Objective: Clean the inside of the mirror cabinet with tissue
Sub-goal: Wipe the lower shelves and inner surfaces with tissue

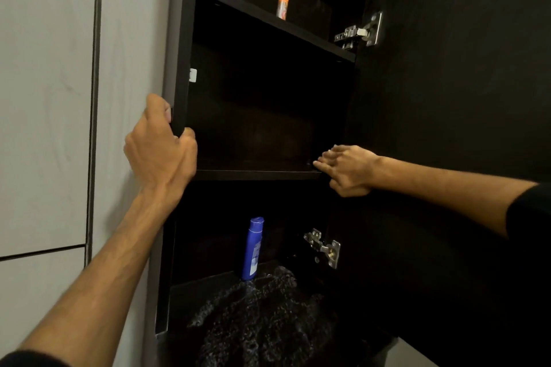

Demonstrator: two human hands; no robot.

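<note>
The left hand [161, 143] is gripping the cabinet's left edge [180, 92]; the right hand [347, 168], fingers extended, is pressing the middle shelf's [256, 174] right end. No tissue visible; wiping leftward seems next.

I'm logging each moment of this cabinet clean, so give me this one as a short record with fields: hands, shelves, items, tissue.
left hand: grips the cabinet's left side panel
right hand: fingers on the right end of the middle shelf
top shelf: orange-capped can
bottom shelf: blue bottle, upright
door: open to the right, two metal hinges
tissue: none plainly visible
</note>
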